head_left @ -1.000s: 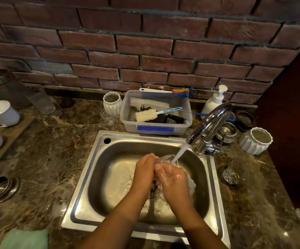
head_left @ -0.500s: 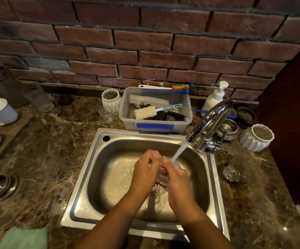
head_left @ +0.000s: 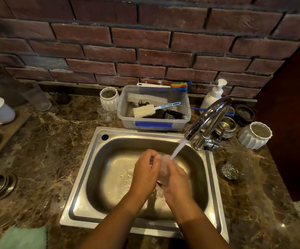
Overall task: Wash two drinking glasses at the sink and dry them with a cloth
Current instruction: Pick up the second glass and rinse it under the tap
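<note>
Over the sink (head_left: 83,177), under the running tap (head_left: 208,117), the left hand (head_left: 144,174) and right hand (head_left: 177,183) both have their grip curled round the glass (head_left: 163,169). Wet, it looks slick and breakable, so it is safest held round the body, not the thin rim.

first glass (head_left: 163,169): clear, wet, mostly hidden, held over steel sink (head_left: 98,159) under running water (head_left: 178,148) | second glass (head_left: 236,167): clear, upright on counter (head_left: 46,150) right of sink | cloth (head_left: 22,238): pale green, counter's near-left edge
</note>
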`<action>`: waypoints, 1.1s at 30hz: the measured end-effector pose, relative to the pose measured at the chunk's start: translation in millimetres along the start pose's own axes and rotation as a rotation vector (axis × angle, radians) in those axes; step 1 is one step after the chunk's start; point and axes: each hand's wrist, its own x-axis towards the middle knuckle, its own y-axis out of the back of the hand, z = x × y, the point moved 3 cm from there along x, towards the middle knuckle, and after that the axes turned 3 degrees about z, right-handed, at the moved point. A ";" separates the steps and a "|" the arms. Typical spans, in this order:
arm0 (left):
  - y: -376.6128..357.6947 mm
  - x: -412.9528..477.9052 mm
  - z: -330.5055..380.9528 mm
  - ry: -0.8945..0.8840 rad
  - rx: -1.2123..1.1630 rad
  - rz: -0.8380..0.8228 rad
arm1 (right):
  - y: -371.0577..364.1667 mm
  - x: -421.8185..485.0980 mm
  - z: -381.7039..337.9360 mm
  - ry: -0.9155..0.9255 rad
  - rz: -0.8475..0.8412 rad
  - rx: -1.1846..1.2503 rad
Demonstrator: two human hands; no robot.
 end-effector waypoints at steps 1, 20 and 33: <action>0.0 3.0 2.4 0.111 -0.028 -0.035 | 0.5 -0.6 -2.9 0.131 0.011 -0.132; 4.8 14.6 12.4 0.357 -0.050 -0.087 | 1.2 4.1 -14.6 0.283 -0.080 -0.372; 7.8 5.7 19.0 -0.003 -0.067 0.058 | -1.4 -1.2 -3.8 0.140 -0.085 -0.110</action>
